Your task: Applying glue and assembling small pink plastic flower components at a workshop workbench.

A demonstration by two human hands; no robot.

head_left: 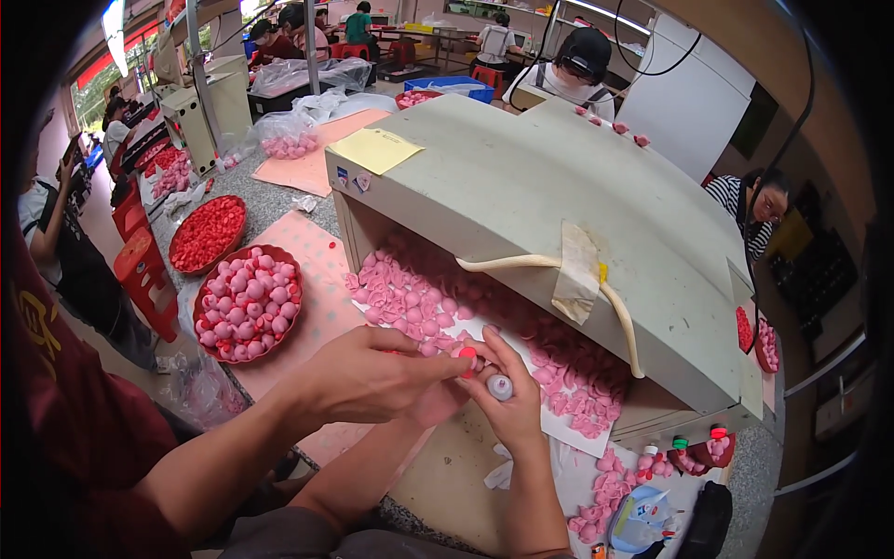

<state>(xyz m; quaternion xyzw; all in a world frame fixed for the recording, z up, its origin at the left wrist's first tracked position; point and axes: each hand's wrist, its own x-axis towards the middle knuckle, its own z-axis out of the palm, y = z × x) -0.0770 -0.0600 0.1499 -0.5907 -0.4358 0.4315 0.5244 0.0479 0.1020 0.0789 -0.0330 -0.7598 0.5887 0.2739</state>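
My right hand (514, 402) is closed around a small translucent squeeze bottle (500, 387), its nozzle end showing. My left hand (440, 402) is mostly covered by a co-worker's hand (358, 374), which reaches in from the left out of a maroon shirt. My left fingers are hidden, so their grip does not show. A small red piece (467, 354) sits at the meeting fingertips, beside a pinkish bit too covered to name. Just beyond the hands, pink petal-like pieces and balls (419, 312) lie on a white sheet inside the opening of a grey metal housing (521, 205).
Left of the housing stand a red basket of pink balls (247, 303) and a basket of red pieces (209, 233). A pale cable (521, 263) hangs at the opening's front. At lower right are a blue tray (643, 517) and a black case (712, 522). Other people sit beyond.
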